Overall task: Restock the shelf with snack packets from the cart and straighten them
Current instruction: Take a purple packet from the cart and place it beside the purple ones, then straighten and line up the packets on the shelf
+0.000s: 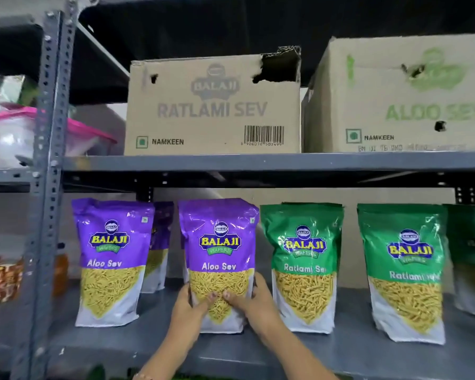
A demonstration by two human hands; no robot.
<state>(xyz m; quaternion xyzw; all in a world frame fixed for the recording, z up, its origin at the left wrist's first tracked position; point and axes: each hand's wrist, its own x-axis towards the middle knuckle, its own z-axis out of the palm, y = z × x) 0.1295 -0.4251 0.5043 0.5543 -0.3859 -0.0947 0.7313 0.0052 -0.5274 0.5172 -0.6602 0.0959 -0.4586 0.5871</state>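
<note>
Both hands were on one purple Aloo Sev packet (pixel 219 259) near the middle of the frame, low down. The left hand (pixel 189 305) held the packet's left edge and the right hand (pixel 251 298) held its right edge. The fingers went around the sides and the two thumbs pressed on the front, close together over the yellow snack window. So each hand was closed on the packet, not open wide. The packet stood upright on the grey lower shelf (pixel 258 352). Another purple Aloo Sev packet (pixel 111 259) stood to its left, apart from it, with one more purple packet (pixel 161 242) partly hidden behind. To the right stood a green Ratlami Sev packet (pixel 303 264), just beside the held one, and a second green packet (pixel 402 270) farther right. At the right edge of the frame more green showed, but it was blurry. On the shelf above sat a brown Ratlami Sev box (pixel 213 111) and an Aloo Sev box (pixel 401 100), side by side.
</note>
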